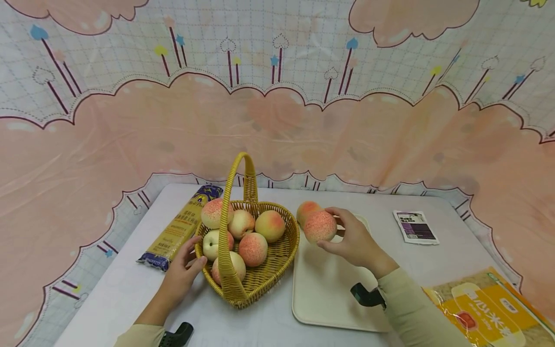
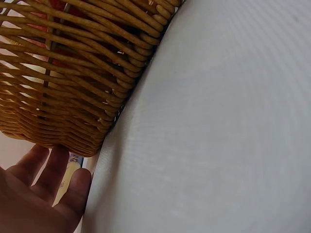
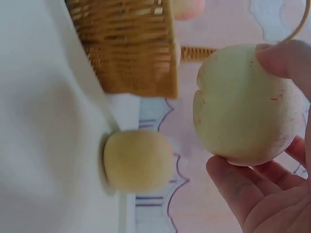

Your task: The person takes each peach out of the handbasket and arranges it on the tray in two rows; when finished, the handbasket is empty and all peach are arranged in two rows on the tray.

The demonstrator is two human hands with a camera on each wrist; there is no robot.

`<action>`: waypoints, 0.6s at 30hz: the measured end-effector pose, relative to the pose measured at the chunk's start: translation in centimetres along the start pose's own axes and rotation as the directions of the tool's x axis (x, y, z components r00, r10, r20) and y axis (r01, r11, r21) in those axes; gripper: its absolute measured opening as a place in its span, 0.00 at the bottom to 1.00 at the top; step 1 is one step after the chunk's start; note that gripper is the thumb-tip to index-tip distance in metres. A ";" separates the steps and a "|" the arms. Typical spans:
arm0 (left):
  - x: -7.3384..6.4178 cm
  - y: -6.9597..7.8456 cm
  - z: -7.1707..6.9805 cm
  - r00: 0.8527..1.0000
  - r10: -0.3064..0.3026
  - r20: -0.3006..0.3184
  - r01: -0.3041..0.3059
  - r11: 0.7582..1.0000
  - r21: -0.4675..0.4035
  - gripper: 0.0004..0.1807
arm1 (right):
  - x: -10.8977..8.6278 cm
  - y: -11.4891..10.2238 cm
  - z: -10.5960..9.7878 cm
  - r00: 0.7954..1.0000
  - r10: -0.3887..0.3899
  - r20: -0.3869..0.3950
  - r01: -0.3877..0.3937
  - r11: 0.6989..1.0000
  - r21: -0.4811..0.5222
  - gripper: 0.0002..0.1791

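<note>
Nearest the head camera, a pale right sleeve (image 1: pixel 414 311) crosses the tabletop (image 1: pixel 416 262). The right hand (image 1: pixel 357 243) holds a peach (image 1: pixel 320 227) above the tray's (image 1: pixel 329 299) far-left corner; the left hand (image 1: pixel 184 272) touches the left side of a basket (image 1: pixel 277 267) holding six more. In the left wrist view, slightly spread fingers meet the basket's outside. In the right wrist view, thumb and fingers pinch that peach, apart from a second peach (image 3: pixel 138 161). This looks like a carrying step; the next move calls for a steady pinch.

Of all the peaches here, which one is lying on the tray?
The peach at the far left corner of the tray. It alone rests there: the right hand holds a second peach, and the basket holds the others in view.
</note>
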State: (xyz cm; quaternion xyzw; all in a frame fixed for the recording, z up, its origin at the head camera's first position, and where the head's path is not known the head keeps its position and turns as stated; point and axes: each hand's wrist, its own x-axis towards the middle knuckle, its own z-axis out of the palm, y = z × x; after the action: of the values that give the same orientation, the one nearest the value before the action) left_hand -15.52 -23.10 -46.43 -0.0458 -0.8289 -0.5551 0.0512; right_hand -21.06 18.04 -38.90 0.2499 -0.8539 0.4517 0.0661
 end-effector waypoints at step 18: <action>0.1 -0.4 0.1 1.000 0.009 -0.006 -0.009 1.000 0.005 0.32 | -0.2 2.9 -1.9 0.995 0.061 -0.074 -0.068 0.994 -0.087 0.40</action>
State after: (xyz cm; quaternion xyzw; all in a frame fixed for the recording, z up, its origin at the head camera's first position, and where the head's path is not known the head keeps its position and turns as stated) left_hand -15.72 -23.11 -46.82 -0.0478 -0.8298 -0.5531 0.0561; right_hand -22.49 21.02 -40.00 0.2028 -0.8779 0.4236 0.0931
